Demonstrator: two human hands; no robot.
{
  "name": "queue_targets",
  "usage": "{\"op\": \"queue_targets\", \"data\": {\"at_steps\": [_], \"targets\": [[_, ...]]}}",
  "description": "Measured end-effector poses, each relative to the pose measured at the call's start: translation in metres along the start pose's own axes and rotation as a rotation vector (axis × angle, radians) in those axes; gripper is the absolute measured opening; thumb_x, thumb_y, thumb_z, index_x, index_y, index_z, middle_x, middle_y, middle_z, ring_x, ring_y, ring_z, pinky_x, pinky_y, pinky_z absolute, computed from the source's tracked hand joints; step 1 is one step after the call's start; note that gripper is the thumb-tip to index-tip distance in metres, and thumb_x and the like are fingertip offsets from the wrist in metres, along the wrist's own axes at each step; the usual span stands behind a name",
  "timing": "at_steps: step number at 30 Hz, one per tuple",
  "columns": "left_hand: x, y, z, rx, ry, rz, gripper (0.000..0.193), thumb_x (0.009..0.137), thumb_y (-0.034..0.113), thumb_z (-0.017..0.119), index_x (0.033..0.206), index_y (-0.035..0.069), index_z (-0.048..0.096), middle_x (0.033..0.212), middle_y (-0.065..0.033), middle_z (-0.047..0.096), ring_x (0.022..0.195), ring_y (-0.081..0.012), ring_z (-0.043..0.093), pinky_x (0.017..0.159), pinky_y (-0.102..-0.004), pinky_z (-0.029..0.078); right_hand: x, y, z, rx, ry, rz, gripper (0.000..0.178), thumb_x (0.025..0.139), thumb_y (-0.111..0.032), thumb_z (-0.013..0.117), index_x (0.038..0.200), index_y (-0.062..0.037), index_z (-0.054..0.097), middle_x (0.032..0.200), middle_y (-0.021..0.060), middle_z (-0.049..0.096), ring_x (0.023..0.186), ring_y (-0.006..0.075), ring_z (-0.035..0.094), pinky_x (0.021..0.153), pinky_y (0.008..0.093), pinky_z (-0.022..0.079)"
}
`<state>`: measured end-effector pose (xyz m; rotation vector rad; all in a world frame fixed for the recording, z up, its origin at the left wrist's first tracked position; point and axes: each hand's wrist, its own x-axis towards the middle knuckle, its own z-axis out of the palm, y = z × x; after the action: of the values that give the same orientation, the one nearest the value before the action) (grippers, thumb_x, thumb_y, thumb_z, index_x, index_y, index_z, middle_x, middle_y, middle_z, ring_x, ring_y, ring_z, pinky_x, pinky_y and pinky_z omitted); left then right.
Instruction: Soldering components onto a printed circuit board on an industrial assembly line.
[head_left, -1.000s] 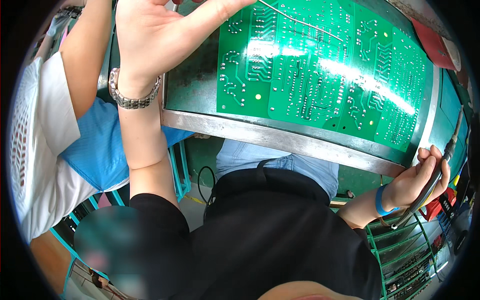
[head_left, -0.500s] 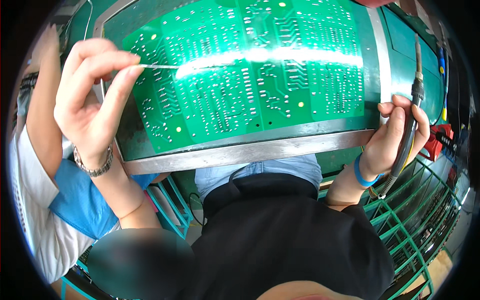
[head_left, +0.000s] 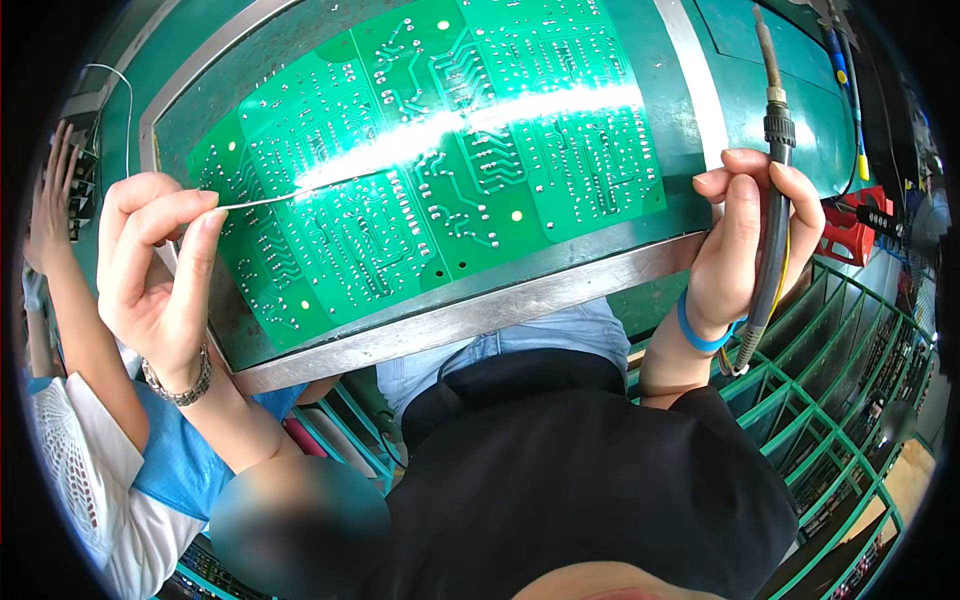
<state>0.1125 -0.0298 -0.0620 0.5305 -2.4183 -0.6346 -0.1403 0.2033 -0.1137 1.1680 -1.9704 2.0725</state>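
Head view: looking down on a person in a black top (head_left: 580, 470) and pale blue jeans (head_left: 560, 325).
Circuit board (head_left: 425, 195): large, green, dotted with shiny solder joints, lying inside a metal-edged frame (head_left: 480, 308) in front of the person; a bright band of glare crosses it.
Left hand (head_left: 160, 270): thumb and forefinger pinched together on a thin silvery wire (head_left: 265, 203); a metal-link watch (head_left: 180, 385) circles the wrist.
Wire's reach: slants out over the board toward its middle; whether it touches the surface cannot be told.
Right hand (head_left: 755, 235): fingers wrapped round the dark handle of a soldering iron (head_left: 779, 130), at the frame's near right corner; a blue band (head_left: 698, 325) on the wrist.
Iron's tip: points away from the person, apart from the board.
Far right: a red holder (head_left: 843, 235) beside a green wire rack (head_left: 835, 365).
Far left: a co-worker's hand (head_left: 55, 205), fingers spread.
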Motion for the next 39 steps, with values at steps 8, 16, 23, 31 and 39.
{"op": "queue_targets", "data": {"at_steps": [8, 16, 23, 31, 39], "targets": [[0.003, 0.001, -0.001, -0.021, -0.017, 0.028, 0.016, 0.067, -0.008, 0.065, 0.081, -0.003, 0.062, 0.080, -0.0089, 0.053, 0.071, -0.0146, 0.050, 0.060, -0.0224, 0.039, 0.000, -0.001, 0.000, 0.005, 0.015, 0.016, 0.024, 0.084, 0.007, 0.046, 0.107, 0.0005, 0.043, 0.090, 0.0175, 0.059, 0.067, 0.0172, 0.059, 0.068, 0.0276, 0.049], [0.002, -0.003, -0.009, -0.003, -0.018, 0.058, 0.012, 0.068, -0.007, 0.064, 0.078, -0.002, 0.062, 0.079, -0.0069, 0.057, 0.068, -0.0134, 0.051, 0.059, -0.0222, 0.039, 0.002, 0.000, 0.002, -0.067, 0.041, -0.037, 0.024, 0.084, 0.008, 0.045, 0.107, 0.0032, 0.043, 0.091, 0.0225, 0.059, 0.066, 0.0200, 0.058, 0.068, 0.0306, 0.049], [0.000, -0.002, -0.011, -0.026, -0.077, 0.106, 0.015, 0.068, -0.006, 0.066, 0.082, -0.006, 0.062, 0.084, -0.0116, 0.056, 0.074, -0.0148, 0.052, 0.061, -0.0221, 0.039, 0.004, 0.004, -0.005, -0.033, 0.021, -0.051, 0.025, 0.083, 0.009, 0.045, 0.107, 0.0041, 0.044, 0.088, 0.0248, 0.059, 0.065, 0.0216, 0.060, 0.068, 0.0308, 0.050], [0.001, 0.002, -0.016, -0.014, -0.131, 0.132, 0.015, 0.066, -0.005, 0.067, 0.081, -0.006, 0.062, 0.083, -0.0114, 0.055, 0.074, -0.0163, 0.051, 0.061, -0.0226, 0.038, 0.008, 0.005, -0.008, -0.027, 0.015, -0.061, 0.027, 0.082, 0.009, 0.046, 0.108, 0.0044, 0.044, 0.088, 0.0251, 0.059, 0.065, 0.0225, 0.060, 0.068, 0.0320, 0.050], [0.005, -0.004, -0.020, -0.020, -0.182, 0.226, 0.017, 0.065, -0.004, 0.066, 0.080, -0.007, 0.061, 0.081, -0.0119, 0.054, 0.075, -0.0192, 0.050, 0.064, -0.0258, 0.038, 0.010, 0.003, -0.007, -0.041, 0.024, -0.058, 0.027, 0.082, 0.009, 0.046, 0.109, 0.0044, 0.044, 0.088, 0.0252, 0.060, 0.064, 0.0227, 0.060, 0.068, 0.0318, 0.051]]}}
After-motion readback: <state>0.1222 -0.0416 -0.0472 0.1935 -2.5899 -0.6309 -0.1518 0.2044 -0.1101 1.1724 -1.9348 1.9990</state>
